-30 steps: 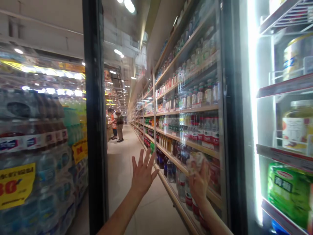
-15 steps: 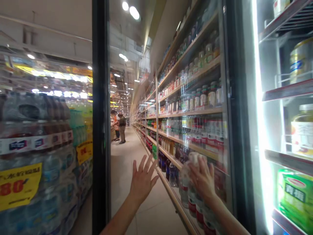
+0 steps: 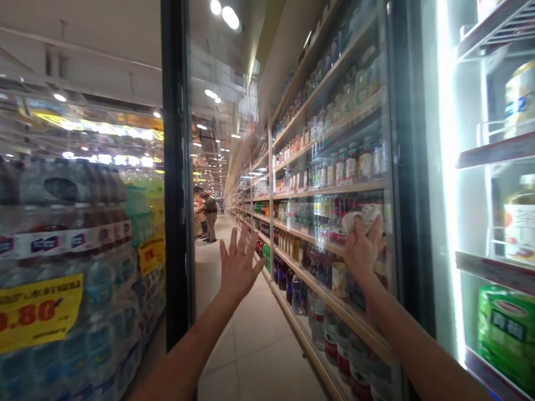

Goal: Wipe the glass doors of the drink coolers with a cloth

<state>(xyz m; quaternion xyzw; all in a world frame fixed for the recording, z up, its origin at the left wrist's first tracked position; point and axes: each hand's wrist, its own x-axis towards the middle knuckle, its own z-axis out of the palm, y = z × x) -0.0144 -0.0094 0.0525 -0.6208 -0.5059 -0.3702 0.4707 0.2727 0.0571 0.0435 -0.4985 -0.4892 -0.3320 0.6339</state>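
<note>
A glass door (image 3: 225, 167) in a black frame stands open before me, and the aisle shows through it. My left hand (image 3: 239, 266) lies against the glass at lower middle, fingers spread and holding nothing. Farther right, my right hand (image 3: 363, 248) presses a crumpled white cloth (image 3: 363, 218) to the pane. The cloth sticks out above and between the fingers, and the palm hides part of it. Streaks and haze show on the glass around that hand.
At right are lit cooler shelves (image 3: 497, 151) with drinks and a green package (image 3: 507, 334). Shelves of bottles (image 3: 334, 192) line the aisle beyond the glass. Stacked bottle packs (image 3: 62, 223) with a yellow price sign (image 3: 39, 312) stand at left. Two people (image 3: 209, 217) are farther down the aisle.
My right hand has slid up and a little right across the glass with the cloth. My left hand has shifted slightly up, fingers still spread.
</note>
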